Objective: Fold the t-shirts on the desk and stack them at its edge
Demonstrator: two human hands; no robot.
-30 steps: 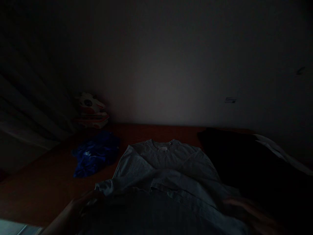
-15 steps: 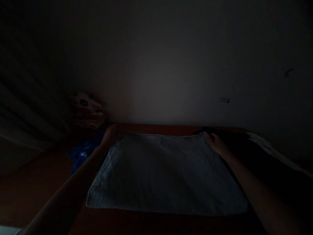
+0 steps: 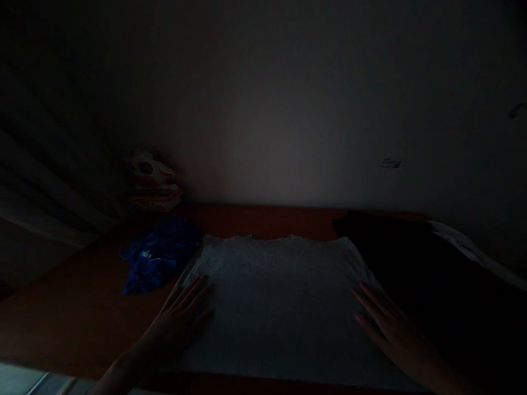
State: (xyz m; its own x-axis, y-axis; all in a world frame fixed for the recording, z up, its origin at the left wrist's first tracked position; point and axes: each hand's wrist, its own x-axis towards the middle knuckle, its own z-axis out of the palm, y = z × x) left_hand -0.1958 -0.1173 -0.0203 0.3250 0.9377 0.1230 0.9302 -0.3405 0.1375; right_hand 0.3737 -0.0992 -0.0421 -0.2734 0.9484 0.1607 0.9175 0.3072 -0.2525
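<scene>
On the reddish-brown worktop (image 3: 82, 329), in very dim light, a pale folded garment (image 3: 275, 296), probably a T-shirt, lies flat as a broad rectangle right in front of the person. The left hand (image 3: 181, 321) rests palm-down on its near left part, fingers (image 3: 193, 293) straight and spread a little, gripping nothing. The right hand (image 3: 385, 323) lies the same way on the near right edge, fingers (image 3: 364, 299) flat and slightly apart, also holding nothing. Just beside the garment's left edge sits a crumpled blue plastic bag (image 3: 158, 255); touching or very near its right edge is a dark heap of cloth (image 3: 411, 263), with something white (image 3: 465, 249) showing behind it, too dark to name. A stack of red-and-white packs (image 3: 152, 189) stands in the far left corner against the wall (image 3: 288, 137).

The step in hand looks like pressing the fold flat, both palms weighing the cloth down. A further fold would call for the fingers to pinch one side edge, lift it cleanly without dragging the layers beneath, and keep it clear of the bag and the dark heap.
</scene>
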